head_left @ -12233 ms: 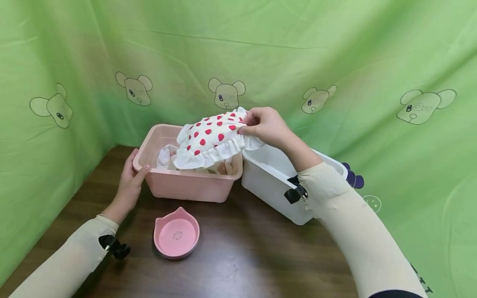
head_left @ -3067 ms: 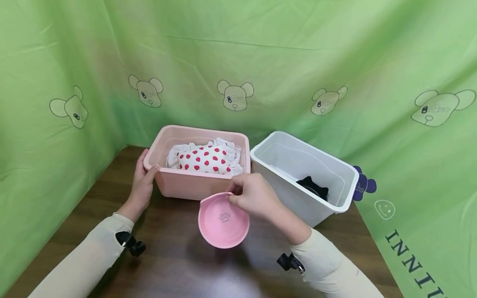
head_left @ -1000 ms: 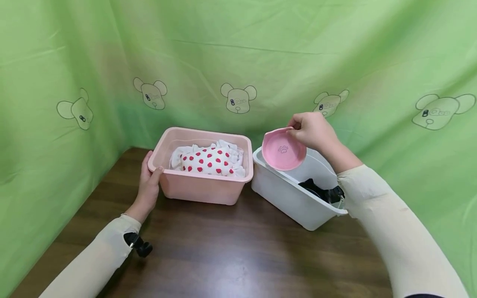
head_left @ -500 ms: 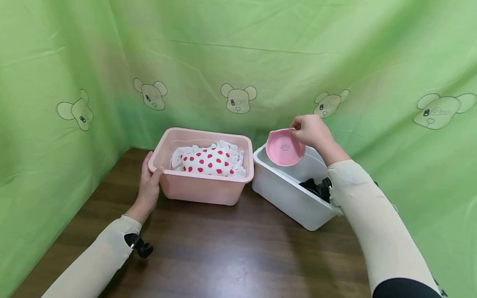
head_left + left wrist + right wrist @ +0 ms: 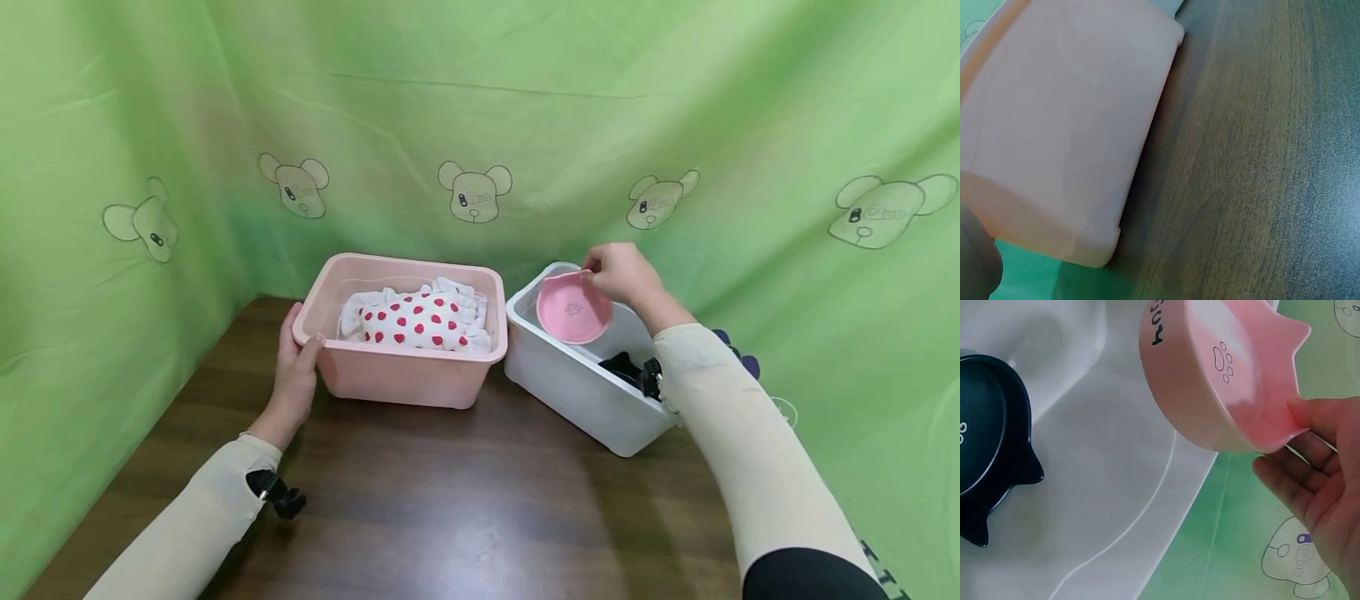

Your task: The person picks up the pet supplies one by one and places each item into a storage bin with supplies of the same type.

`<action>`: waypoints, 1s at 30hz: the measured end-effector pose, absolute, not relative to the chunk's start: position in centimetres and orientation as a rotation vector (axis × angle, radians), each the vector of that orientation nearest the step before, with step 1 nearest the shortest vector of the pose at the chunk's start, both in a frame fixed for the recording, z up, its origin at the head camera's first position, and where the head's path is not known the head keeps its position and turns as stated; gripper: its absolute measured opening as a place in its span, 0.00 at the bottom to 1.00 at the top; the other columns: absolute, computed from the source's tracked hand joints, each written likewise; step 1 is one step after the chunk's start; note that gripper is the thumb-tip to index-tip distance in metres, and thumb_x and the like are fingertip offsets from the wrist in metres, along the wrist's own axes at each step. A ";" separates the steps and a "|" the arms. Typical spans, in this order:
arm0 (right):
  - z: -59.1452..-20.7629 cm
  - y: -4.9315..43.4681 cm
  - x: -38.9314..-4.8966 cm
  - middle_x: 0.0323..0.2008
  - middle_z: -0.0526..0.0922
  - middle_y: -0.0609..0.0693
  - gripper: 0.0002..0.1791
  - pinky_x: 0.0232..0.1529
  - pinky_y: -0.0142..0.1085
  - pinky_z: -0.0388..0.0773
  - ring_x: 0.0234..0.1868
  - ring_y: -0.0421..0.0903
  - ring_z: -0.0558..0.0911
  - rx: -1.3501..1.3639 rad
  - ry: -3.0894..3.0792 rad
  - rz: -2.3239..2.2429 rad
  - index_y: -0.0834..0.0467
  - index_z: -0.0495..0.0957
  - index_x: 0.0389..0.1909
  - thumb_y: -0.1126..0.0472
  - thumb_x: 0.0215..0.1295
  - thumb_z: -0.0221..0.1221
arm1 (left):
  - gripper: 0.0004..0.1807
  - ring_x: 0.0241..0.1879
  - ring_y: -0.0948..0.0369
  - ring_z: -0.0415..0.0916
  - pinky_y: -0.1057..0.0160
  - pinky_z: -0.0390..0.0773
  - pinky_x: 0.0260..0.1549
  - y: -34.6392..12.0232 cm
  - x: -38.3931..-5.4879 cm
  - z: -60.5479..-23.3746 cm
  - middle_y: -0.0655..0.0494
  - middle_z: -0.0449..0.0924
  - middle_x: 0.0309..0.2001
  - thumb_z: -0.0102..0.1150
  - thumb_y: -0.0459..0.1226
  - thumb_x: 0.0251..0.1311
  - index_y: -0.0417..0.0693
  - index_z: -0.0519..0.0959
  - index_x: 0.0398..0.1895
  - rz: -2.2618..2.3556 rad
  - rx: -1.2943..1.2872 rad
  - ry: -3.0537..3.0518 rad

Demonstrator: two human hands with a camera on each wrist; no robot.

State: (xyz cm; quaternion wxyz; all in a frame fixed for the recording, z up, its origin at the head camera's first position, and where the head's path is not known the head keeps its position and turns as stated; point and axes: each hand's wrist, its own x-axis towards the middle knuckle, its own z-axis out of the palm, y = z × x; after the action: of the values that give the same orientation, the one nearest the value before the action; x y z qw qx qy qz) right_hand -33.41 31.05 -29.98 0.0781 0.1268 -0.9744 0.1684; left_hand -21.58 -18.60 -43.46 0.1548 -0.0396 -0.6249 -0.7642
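Note:
My right hand (image 5: pixel 626 279) pinches a pink cat-eared pet bowl (image 5: pixel 573 308) by its rim, thumb on the inside and fingers behind. The bowl hangs tilted at the mouth of the white bin (image 5: pixel 570 400), near its left end, its paw print facing me. Inside that bin lies a black cat-eared bowl (image 5: pixel 991 444), partly hidden by the wrist strap in the head view. My left hand (image 5: pixel 294 383) grips the left front corner of the pink bin (image 5: pixel 405 379). A ruffled white pillow with red strawberries (image 5: pixel 416 321) lies in the pink bin.
Both bins stand side by side at the back of the dark wooden table (image 5: pixel 420 500), their near corners close together. A green curtain (image 5: pixel 390 125) with bear-head prints hangs right behind and along both sides.
The strawberry pillow went from my right hand into the pink bin. My right hand lifted the pink bowl off the table to the white bin, and lowers it slightly. The left hand keeps its grip.

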 end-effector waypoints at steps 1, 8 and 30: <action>-29.9 31.1 -33.4 0.38 0.87 0.59 0.08 0.43 0.50 0.83 0.40 0.55 0.83 0.377 -2.924 0.500 0.61 0.86 0.40 0.65 0.63 0.63 | 0.37 0.77 0.56 0.50 0.68 0.57 0.72 -18.6 -21.7 -43.5 0.51 0.50 0.81 0.41 0.27 0.73 0.46 0.44 0.83 -2.190 -0.116 -1.793; -30.6 31.5 -34.1 0.37 0.87 0.60 0.06 0.37 0.43 0.84 0.38 0.54 0.83 0.370 -2.970 0.555 0.62 0.86 0.40 0.66 0.63 0.64 | 0.37 0.77 0.54 0.51 0.70 0.58 0.71 -18.6 -21.7 -43.3 0.48 0.50 0.81 0.41 0.27 0.73 0.45 0.46 0.82 -2.181 -0.120 -1.793; -33.8 31.5 -36.9 0.33 0.86 0.55 0.05 0.34 0.41 0.82 0.34 0.51 0.81 0.521 -3.057 0.446 0.61 0.85 0.37 0.64 0.62 0.66 | 0.37 0.77 0.56 0.50 0.68 0.57 0.73 -18.7 -21.8 -43.3 0.49 0.49 0.81 0.41 0.26 0.73 0.47 0.46 0.83 -2.192 -0.111 -1.796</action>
State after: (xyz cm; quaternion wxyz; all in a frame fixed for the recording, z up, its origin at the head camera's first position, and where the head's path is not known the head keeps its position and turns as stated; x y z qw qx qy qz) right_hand -36.90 31.54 -33.85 0.0045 0.1662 -0.9757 0.1424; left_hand -21.85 -18.70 -43.30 0.1523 -0.0386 -0.6260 -0.7639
